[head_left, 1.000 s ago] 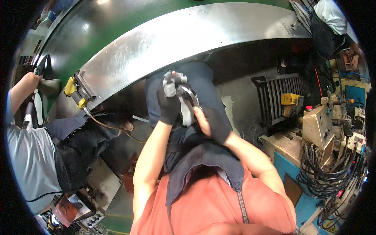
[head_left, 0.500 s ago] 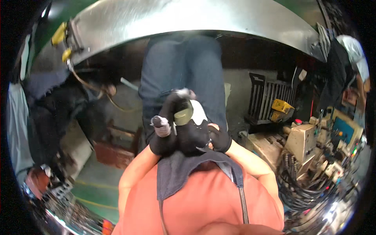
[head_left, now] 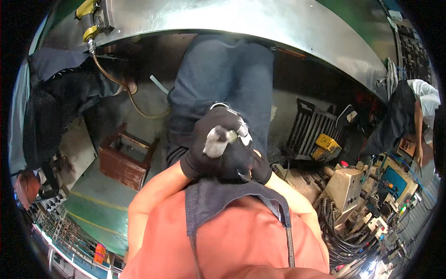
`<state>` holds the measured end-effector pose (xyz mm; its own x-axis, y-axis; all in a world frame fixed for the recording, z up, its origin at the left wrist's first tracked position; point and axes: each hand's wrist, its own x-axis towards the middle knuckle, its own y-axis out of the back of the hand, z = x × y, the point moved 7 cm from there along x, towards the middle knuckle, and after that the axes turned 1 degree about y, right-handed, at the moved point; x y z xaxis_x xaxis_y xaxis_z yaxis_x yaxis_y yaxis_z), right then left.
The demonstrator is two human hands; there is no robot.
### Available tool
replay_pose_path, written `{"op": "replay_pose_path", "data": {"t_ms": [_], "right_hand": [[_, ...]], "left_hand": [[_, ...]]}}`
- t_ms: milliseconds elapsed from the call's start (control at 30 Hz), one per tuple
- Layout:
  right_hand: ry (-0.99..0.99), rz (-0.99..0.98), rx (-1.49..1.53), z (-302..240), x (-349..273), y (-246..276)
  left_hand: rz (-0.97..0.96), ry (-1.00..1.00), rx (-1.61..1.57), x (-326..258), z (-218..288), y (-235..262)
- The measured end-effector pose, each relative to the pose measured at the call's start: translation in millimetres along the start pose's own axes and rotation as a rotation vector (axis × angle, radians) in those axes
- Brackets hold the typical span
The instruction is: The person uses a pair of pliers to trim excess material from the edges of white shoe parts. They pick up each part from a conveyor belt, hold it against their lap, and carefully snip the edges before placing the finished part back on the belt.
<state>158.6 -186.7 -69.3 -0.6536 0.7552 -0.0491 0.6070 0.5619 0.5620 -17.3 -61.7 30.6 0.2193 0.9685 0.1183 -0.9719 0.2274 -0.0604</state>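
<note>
Our left hand point(head_left: 211, 146), in a black glove, had its fingers point(head_left: 223, 122) curled shut around a small grey, rounded piece point(head_left: 215, 142) with a short metal stub at its right end. The piece sat at the middle of the view, just above our chest and over our dark trousers point(head_left: 223, 69). Our right hand point(head_left: 248, 162), also in a black glove, lay pressed against the left from the right and below; its fingers were tucked under the left hand, and we could not tell whether they gripped the piece or only the other glove. Both hands touched each other and were held close against the dark apron bib point(head_left: 223, 200) over our orange shirt point(head_left: 223, 242).

Beyond the hands, the curved edge of a large sheet-metal surface point(head_left: 260, 23) ran across the top of the view, with our legs passing beneath it. A yellow fitting point(head_left: 88, 18) with a hose hung at its left end. To the left, well apart from the hands, a rusty open box point(head_left: 123, 160) stood on the green floor point(head_left: 93, 209), with bare floor around it. To the right stood a black slatted rack point(head_left: 311, 130), a beige machine point(head_left: 348, 181) with bundled cables, and another person point(head_left: 409, 111) bent over at the far right edge.
</note>
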Motion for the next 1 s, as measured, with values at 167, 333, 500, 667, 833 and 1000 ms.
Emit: {"op": "replay_pose_path", "data": {"t_ms": [167,333,500,667,833,1000], "right_hand": [[-0.148,0.139,0.161,-45,64,51],[-0.338,0.105,0.613,-25,78,45],[-0.406,0.065,1.454,-22,90,16],[-0.392,-0.066,1.827,-61,97,39],[-0.51,-0.05,1.612,-49,92,43],[-0.499,0.046,1.653,-53,101,45]], "left_hand": [[-0.144,-0.435,0.57,16,37,1],[0.07,-0.197,0.143,50,-4,25],[0.146,-0.097,-0.157,57,-20,22],[0.098,0.019,-0.22,61,-20,21],[0.117,-0.053,-0.08,62,-21,18],[0.083,0.043,-0.319,67,-26,11]]}}
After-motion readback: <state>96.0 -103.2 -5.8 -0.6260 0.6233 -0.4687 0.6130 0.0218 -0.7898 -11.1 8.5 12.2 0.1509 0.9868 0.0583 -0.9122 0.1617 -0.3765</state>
